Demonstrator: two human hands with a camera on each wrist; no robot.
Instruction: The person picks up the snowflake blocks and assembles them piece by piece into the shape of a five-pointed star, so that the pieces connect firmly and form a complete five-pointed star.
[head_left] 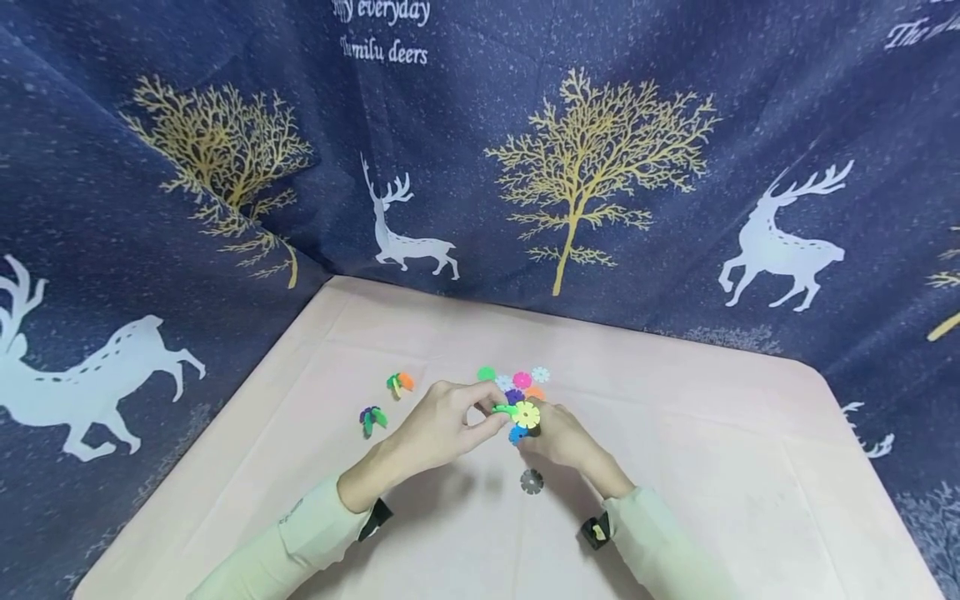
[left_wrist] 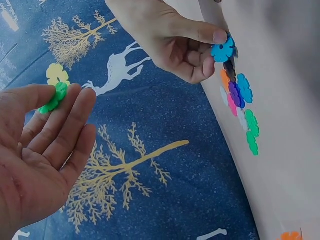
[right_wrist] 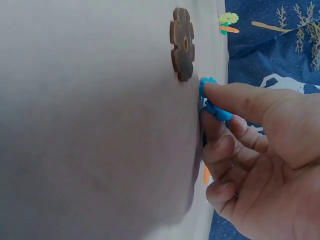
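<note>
My left hand (head_left: 450, 421) pinches a green snowflake disc (left_wrist: 54, 99) between thumb and fingertips. A yellow snowflake disc (head_left: 527, 414) stands against the green one and appears joined to it. My right hand (head_left: 564, 435) pinches a blue snowflake disc (left_wrist: 223, 49) with the thumb and curled fingers. In the right wrist view, blue plastic (right_wrist: 219, 111) shows at two spots by the fingertips; whether it is one disc or two, I cannot tell. Nearer my body than the hands lies a dark grey-brown disc (head_left: 532, 481) on the table.
Loose discs, including a green one (head_left: 487, 373), a pink one (head_left: 522, 379) and a purple one (left_wrist: 235, 94), lie beyond the hands. To the left are two joined clusters, one orange, green and yellow (head_left: 401, 383), one purple and green (head_left: 372, 419). A patterned curtain (head_left: 465, 150) backs the table.
</note>
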